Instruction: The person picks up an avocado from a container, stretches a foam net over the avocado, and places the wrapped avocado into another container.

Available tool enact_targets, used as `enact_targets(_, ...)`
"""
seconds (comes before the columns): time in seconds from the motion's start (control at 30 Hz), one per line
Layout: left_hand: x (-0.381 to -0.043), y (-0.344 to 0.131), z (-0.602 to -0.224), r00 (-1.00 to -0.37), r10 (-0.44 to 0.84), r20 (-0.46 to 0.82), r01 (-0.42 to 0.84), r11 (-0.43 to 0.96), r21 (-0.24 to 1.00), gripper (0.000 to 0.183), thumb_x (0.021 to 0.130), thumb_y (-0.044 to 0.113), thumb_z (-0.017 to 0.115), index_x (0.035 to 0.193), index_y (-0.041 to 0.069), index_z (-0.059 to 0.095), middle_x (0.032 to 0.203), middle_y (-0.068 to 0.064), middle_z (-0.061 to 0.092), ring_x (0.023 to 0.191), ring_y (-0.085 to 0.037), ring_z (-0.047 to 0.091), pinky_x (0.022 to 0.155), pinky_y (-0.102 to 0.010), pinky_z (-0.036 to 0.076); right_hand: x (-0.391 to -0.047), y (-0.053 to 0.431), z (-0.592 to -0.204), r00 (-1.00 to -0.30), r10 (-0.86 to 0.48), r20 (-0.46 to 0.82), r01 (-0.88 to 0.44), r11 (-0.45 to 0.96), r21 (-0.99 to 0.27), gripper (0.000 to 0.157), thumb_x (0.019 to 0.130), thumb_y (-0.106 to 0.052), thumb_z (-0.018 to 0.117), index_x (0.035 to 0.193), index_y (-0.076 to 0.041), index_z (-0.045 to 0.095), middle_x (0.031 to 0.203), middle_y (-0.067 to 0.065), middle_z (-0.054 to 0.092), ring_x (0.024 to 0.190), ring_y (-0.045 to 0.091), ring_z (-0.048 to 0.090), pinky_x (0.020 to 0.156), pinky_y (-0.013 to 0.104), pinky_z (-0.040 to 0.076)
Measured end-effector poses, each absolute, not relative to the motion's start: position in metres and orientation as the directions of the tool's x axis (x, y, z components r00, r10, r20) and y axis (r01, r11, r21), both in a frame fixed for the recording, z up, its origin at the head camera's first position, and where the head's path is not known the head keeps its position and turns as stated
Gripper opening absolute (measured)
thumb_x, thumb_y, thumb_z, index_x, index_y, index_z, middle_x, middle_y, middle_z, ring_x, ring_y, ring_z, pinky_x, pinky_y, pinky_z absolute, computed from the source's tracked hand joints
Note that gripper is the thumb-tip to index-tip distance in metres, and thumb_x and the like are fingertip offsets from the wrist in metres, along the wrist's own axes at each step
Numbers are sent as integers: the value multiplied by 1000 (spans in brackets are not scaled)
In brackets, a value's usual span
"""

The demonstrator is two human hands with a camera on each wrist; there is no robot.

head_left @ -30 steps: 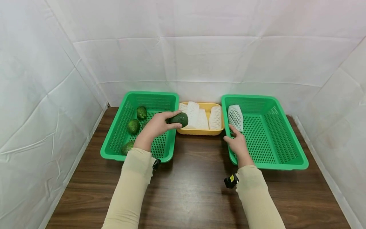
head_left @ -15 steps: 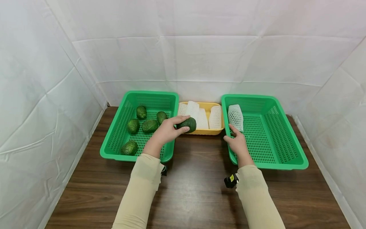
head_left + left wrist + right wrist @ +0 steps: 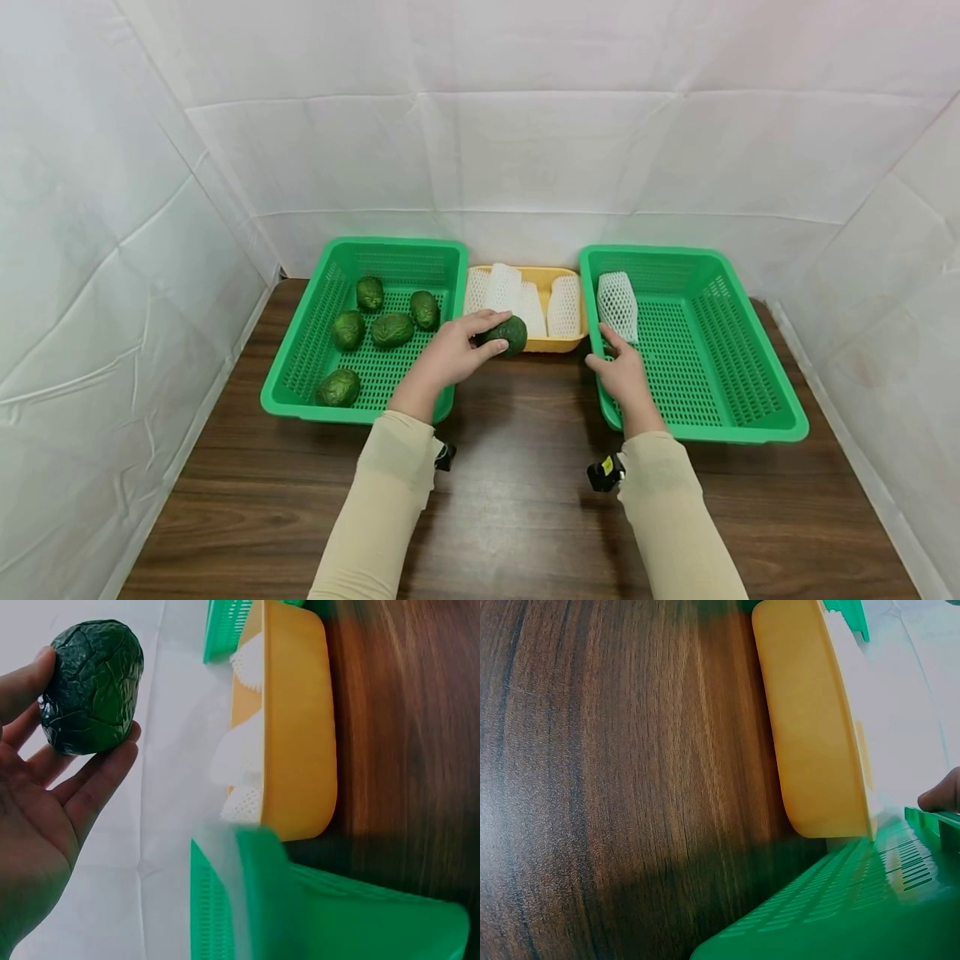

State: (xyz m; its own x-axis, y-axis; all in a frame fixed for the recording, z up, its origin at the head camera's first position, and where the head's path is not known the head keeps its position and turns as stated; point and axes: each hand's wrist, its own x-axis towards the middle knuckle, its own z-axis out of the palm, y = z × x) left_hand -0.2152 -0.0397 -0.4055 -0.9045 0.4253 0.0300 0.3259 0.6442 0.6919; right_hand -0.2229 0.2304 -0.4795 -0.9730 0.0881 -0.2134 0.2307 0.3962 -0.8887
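Observation:
My left hand [image 3: 453, 354] holds a dark green avocado [image 3: 507, 335] between thumb and fingers, in front of the yellow tray. In the left wrist view the wrinkled avocado [image 3: 94, 686] shows in full, with the thumb on one side and fingertips beneath. My right hand [image 3: 624, 375] rests at the left rim of the right green basket [image 3: 742, 435], thumb across the rim. One sleeved white foam net [image 3: 618, 307] lies in that basket just beyond the fingers. In the right wrist view only a fingertip [image 3: 941, 793] shows above the rim.
The left green basket [image 3: 300, 410] contains several avocados [image 3: 392, 330]. Between the baskets, the yellow tray [image 3: 551, 345] bears several white foam nets [image 3: 564, 307]. Everything stands on a dark wooden table [image 3: 517, 500], with white sheeting [image 3: 525, 150] behind and at both sides.
My left hand has carried the avocado rightward out from over the left basket, uncovering the avocados inside it. The right hand has stayed at the basket rim.

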Motion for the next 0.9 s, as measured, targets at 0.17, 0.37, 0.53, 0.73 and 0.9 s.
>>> enact_targets(0.17, -213, -36, -410, -909, 415, 27, 314, 641, 700, 49, 92, 36, 56, 138, 26, 46, 144, -7, 37, 135, -22, 28, 106, -43, 28, -223, 230, -479, -971, 99, -218, 239, 395, -887, 63, 90, -11, 51, 148, -18, 25, 152, 8, 19, 133, 33, 26, 90, 45, 38)
enact_targets(0.37, -211, -31, -417, -909, 415, 49, 315, 603, 733, 51, 88, 34, 62, 136, 25, 49, 142, -8, 40, 131, -22, 35, 98, -38, 38, -224, 230, -479, -971, 101, -217, 239, 394, -888, 63, 91, -11, 51, 148, -18, 25, 152, 9, 20, 133, 32, 27, 87, 43, 38)
enact_targets(0.53, -210, -27, -422, -912, 403, 79, 317, 568, 759, 51, 84, 32, 67, 133, 23, 53, 139, -9, 44, 126, -22, 42, 90, -34, 45, -224, 231, -479, -972, 104, -212, 236, 392, -889, 63, 90, -11, 52, 148, -18, 26, 152, 8, 20, 133, 32, 27, 90, 44, 38)
enact_targets(0.73, -208, -24, -424, -917, 385, 99, 317, 557, 767, 50, 83, 28, 70, 130, 22, 56, 136, -3, 48, 119, -19, 48, 85, -32, 47, -224, 231, -480, -971, 107, -216, 241, 388, -890, 63, 90, -12, 52, 147, -19, 27, 152, 8, 21, 133, 31, 27, 90, 44, 38)
enact_targets(0.9, -207, -24, -428, -924, 369, 96, 304, 561, 770, 55, 81, 25, 73, 132, 18, 54, 133, -5, 49, 117, -21, 48, 88, -36, 45, -224, 231, -480, -968, 113, -224, 250, 383, -889, 64, 89, -12, 53, 147, -19, 27, 151, 9, 22, 132, 32, 27, 91, 44, 38)
